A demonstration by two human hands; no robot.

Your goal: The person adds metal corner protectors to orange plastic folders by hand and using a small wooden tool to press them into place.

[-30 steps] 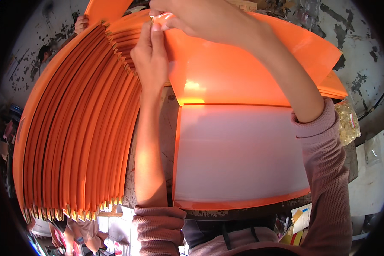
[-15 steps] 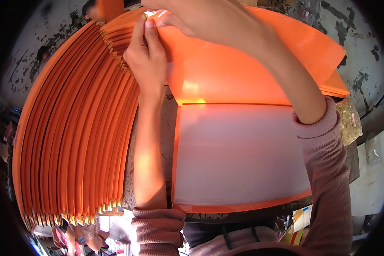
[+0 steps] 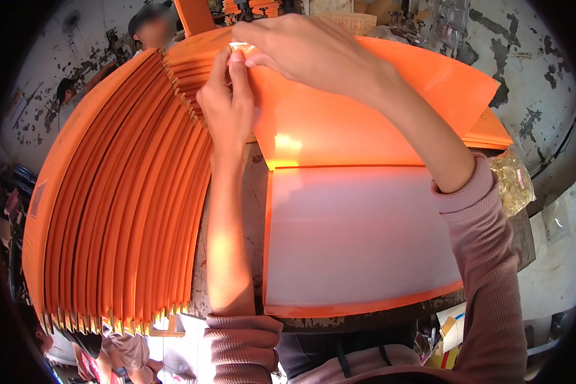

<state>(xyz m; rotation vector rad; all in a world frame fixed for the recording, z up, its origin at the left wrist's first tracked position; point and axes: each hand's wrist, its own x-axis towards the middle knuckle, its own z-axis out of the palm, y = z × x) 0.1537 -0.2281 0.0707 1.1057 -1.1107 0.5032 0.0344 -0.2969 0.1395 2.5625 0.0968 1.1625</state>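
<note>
An open orange folder (image 3: 365, 121) lies before me, its cover raised away from me and a whitish translucent sheet (image 3: 358, 237) over its near half. At the cover's far left corner sits a small shiny corner piece (image 3: 238, 45). My left hand (image 3: 227, 99) pinches that corner from below, thumb and fingers closed. From the right, my right hand (image 3: 301, 51) reaches across the cover with its fingers bent closed around the same piece. The fingers partly hide the piece, so its fit on the corner cannot be made out.
A long fanned row of orange folders (image 3: 121, 192) with metal-tipped corners stands on the left. Further orange folders (image 3: 486, 137) lie under the cover at right, beside a clear bag of yellowish pieces (image 3: 512, 182). Another person (image 3: 150, 29) is at the far left.
The view has tilted up, showing more of the far side and the person there. Both hands stay at the same corner, with only slight finger movement.
</note>
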